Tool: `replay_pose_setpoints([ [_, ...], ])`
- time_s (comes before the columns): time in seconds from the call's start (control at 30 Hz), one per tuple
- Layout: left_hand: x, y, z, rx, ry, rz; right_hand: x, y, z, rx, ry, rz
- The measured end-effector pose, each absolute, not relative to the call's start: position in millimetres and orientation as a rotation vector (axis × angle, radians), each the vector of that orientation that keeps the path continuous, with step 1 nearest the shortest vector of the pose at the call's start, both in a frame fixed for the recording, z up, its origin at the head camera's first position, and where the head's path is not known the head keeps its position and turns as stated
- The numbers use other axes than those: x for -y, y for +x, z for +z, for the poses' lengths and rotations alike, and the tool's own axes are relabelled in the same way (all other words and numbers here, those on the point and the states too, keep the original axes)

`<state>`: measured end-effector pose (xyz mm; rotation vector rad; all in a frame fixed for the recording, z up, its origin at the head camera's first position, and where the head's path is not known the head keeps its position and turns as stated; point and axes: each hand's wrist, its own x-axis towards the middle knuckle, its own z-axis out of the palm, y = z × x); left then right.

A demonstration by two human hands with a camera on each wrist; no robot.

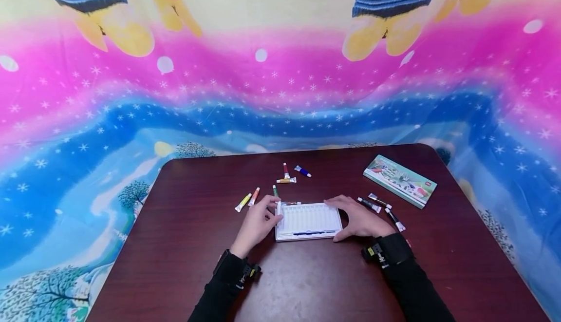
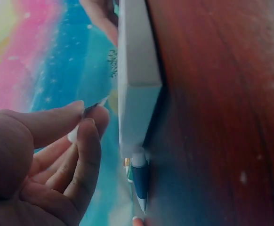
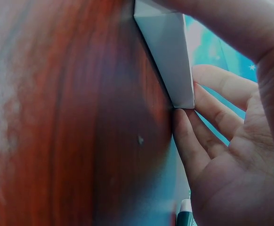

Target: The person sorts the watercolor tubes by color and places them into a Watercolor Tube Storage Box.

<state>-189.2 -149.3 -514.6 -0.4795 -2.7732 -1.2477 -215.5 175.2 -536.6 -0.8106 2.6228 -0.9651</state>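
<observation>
1. My left hand [image 1: 256, 224] pinches a white paint tube [image 1: 279, 208] at the left edge of the white tray [image 1: 308, 219].
2. The tray lies flat on the bench [image 1: 197, 205], mid-front.
3. My right hand [image 1: 361, 218], fingers straight, rests against the tray's right edge.

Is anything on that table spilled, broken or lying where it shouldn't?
Nothing looks spilled or broken. The paint tubes lie scattered at odd angles around the white tray, not in it. Its slots look empty except for a blue brush along the front. The green box sits askew near the corner.
</observation>
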Motion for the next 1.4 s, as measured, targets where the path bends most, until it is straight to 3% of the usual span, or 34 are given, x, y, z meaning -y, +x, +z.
replay_pose_setpoints([
  [0.83,146,-190,-527,2.849,-0.452,-0.99,-172,-216,-533,-2.622,-0.815,-0.963],
  [1.4,141,-188,-523,2.912,-0.598,-0.405,-175,-214,-535,-2.622,-0.802,-0.949],
])
